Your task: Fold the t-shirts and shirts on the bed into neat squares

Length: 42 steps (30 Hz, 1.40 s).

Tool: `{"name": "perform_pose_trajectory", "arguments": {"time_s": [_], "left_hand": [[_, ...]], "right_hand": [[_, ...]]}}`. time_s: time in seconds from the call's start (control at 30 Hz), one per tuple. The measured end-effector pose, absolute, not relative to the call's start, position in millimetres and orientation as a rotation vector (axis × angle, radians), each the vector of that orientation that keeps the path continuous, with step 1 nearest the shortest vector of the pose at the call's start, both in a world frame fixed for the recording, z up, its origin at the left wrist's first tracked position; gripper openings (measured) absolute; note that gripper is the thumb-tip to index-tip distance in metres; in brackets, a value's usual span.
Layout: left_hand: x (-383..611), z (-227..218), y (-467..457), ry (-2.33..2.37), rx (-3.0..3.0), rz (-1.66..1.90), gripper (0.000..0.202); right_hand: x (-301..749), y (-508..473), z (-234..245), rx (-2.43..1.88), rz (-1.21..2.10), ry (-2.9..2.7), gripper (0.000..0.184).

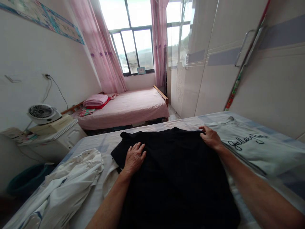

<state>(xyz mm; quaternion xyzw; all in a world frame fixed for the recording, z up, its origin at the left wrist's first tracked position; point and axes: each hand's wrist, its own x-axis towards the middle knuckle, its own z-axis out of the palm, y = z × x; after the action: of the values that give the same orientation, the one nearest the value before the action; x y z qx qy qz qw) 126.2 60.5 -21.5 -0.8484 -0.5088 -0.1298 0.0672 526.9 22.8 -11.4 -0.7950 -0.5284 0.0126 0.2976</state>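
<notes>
A black garment (176, 171) lies spread across the bed (105, 143) in front of me. My left hand (133, 158) rests flat on its left part, fingers stretched out and slightly spread. My right hand (210, 136) lies on the garment's far right edge with fingers extended, the tips touching the cloth. I cannot see anything held in either hand.
A pale grey shirt (252, 144) with black script lies right of the black garment. A crumpled white garment (69, 184) lies at the left. A nightstand with a small fan (43, 113) stands left, a pink bed (126, 106) beyond, a wardrobe (214, 63) at right.
</notes>
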Motion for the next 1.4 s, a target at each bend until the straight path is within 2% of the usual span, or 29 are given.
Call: {"name": "perform_pose_trajectory", "arguments": {"time_s": [0.3,0.4,0.57,0.7,0.9,1.13,1.4], "left_hand": [[127.7,-21.9,59.6,-1.559,-2.55,-0.43,0.04],[127.9,-22.0,59.4,-1.573,-2.547,-0.431,0.04],[129.1,-21.5,57.8,-1.571,-2.536,-0.463,0.039],[129.8,-20.8,57.2,-1.582,-2.549,-0.477,0.039],[129.2,-21.1,58.1,-1.6,-2.567,-0.5,0.04],[129.8,-23.2,58.4,-1.598,-2.585,-0.601,0.038],[130.4,-20.6,56.7,-1.622,-2.587,-0.561,0.039]], "right_hand": [[520.7,39.7,-7.4,-2.017,0.42,-1.537,0.032],[515.2,54.4,-3.4,-2.047,0.345,-1.562,0.022],[504.3,59.3,-3.2,-2.092,0.03,-1.529,0.03],[489.1,41.7,0.9,-2.099,-0.169,-1.599,0.026],[452.5,11.9,10.2,-2.169,0.253,-1.927,0.035],[442.5,9.5,13.6,-2.113,0.37,-1.957,0.017],[440.9,35.3,3.9,-2.051,0.307,-1.896,0.032]]}}
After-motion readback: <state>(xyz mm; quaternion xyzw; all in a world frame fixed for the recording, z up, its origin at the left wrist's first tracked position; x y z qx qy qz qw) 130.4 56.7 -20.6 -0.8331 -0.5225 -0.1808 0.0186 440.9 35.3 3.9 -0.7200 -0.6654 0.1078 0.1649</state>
